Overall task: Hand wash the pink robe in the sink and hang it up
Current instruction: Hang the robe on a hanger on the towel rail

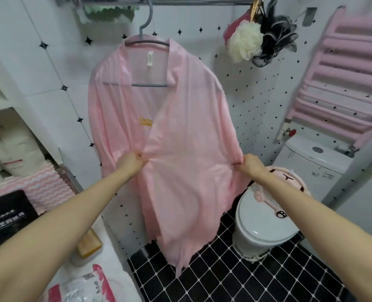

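Observation:
The pink robe (187, 131) hangs on a grey hanger (147, 38) hooked over a metal rail (180, 0) at the top of the view. Its hem reaches down over the black tiled floor. My left hand (133, 161) pinches the front edge of the robe's right panel at mid height. My right hand (249, 162) grips the robe's right side edge. The fabric is stretched flat between the two hands. The sink is not in view.
A white toilet (265, 219) with a pink basin (294, 177) on it stands at the right. Bath sponges (259, 38) hang from the rail. A pink radiator (344, 73) fills the right wall. Bags, a striped towel (41, 186) and a counter (115, 253) lie at the left.

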A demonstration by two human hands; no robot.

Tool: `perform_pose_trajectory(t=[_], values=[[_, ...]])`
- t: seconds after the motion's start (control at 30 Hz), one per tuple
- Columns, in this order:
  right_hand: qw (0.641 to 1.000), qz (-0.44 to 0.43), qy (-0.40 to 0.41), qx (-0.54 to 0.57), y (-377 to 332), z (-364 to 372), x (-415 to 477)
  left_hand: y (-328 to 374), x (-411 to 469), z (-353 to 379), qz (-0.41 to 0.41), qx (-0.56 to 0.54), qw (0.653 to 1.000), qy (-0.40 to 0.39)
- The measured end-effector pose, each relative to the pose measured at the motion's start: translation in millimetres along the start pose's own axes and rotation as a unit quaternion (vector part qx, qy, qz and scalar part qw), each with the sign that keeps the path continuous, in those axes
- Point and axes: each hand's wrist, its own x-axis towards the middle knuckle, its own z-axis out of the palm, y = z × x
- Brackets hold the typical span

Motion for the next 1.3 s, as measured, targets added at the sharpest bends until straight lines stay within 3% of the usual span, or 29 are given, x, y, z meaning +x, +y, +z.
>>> perform_pose_trajectory(t=[0.03, 0.07, 0.1, 0.13, 0.17, 0.2, 0.23, 0.27, 0.3, 0.33, 0.37, 0.4, 0.43, 0.47, 0.5, 0.53, 0.57, 0.6, 0.67, 0.7, 0.77, 0.83, 1.03, 1.17, 1.3], values=[[1.000, 0.002, 0.027, -0.005, 2, -2, 2, -3, 2, 0, -0.001, -0.014, 1.000, 0.000], [1.000, -0.002, -0.020, 0.017, 4, -5, 2, 0, -1, 1, -0.003, -0.055, 0.995, -0.087], [0.989, 0.004, -0.131, 0.065, 5, -6, 1, 3, -6, 2, -0.021, -0.093, 0.968, -0.230], [0.967, 0.024, -0.236, 0.089, 7, -9, -1, 7, -14, 1, -0.030, -0.100, 0.946, -0.307], [0.963, 0.031, -0.257, 0.078, 7, -11, -2, 10, -14, 1, -0.028, -0.080, 0.949, -0.304], [0.974, 0.025, -0.223, 0.043, 7, -9, 1, 9, -7, 2, -0.026, -0.061, 0.972, -0.224], [0.991, 0.010, -0.135, -0.005, 5, -9, 2, 5, 0, 3, -0.013, -0.038, 0.995, -0.088], [0.998, -0.003, -0.018, -0.063, 3, -9, 4, 1, 5, 1, -0.016, -0.029, 0.999, -0.003], [0.997, -0.004, 0.033, -0.074, 3, -10, 6, 0, 5, 0, -0.020, -0.039, 0.999, -0.020], [0.998, -0.008, 0.012, -0.055, 6, -11, 7, 3, 2, 1, -0.020, -0.062, 0.991, -0.119], [0.998, -0.004, -0.068, 0.002, 9, -11, 6, 2, -1, 2, -0.030, -0.088, 0.963, -0.255], [0.988, 0.014, -0.149, 0.041, 12, -12, 4, 3, -6, 2, -0.029, -0.091, 0.943, -0.318], [0.983, 0.025, -0.175, 0.049, 14, -12, 1, 5, -6, 1, -0.021, -0.072, 0.948, -0.309], [0.989, 0.022, -0.146, 0.028, 15, -11, -1, 2, -1, 1, -0.014, -0.054, 0.970, -0.236], [0.997, 0.013, -0.074, 0.001, 15, -12, -1, 0, 2, 2, -0.009, -0.038, 0.993, -0.111], [0.999, 0.000, 0.025, -0.043, 16, -10, 1, 0, 4, 3, -0.015, -0.038, 0.999, -0.035], [0.993, -0.007, 0.087, -0.077, 16, -9, 2, 3, 0, 4, -0.022, -0.054, 0.997, -0.046], [0.992, -0.011, 0.096, -0.081, 17, -8, 2, 9, -6, 6, -0.022, -0.071, 0.991, -0.112], [0.999, -0.020, -0.007, -0.038, 21, -4, 2, 19, -18, 9, -0.029, -0.061, 0.959, -0.274], [0.998, -0.007, -0.066, -0.006, 22, -4, 0, 20, -20, 10, -0.027, -0.047, 0.954, -0.296], [0.997, 0.000, -0.077, 0.014, 26, -6, -3, 10, -4, 10, -0.022, -0.036, 0.982, -0.183], [1.000, -0.009, 0.011, -0.007, 31, -12, -4, -3, 7, 5, -0.036, -0.021, 0.998, -0.039], [0.995, 0.009, 0.001, 0.098, 56, -14, -34, -24, 8, 8, -0.068, 0.077, 0.993, 0.056], [0.993, 0.034, -0.042, 0.108, 86, -4, -44, -23, 7, 26, -0.132, 0.117, 0.984, 0.013], [0.977, 0.087, -0.060, 0.187, 112, 8, -61, -5, -8, 54, -0.142, 0.146, 0.966, -0.158]])
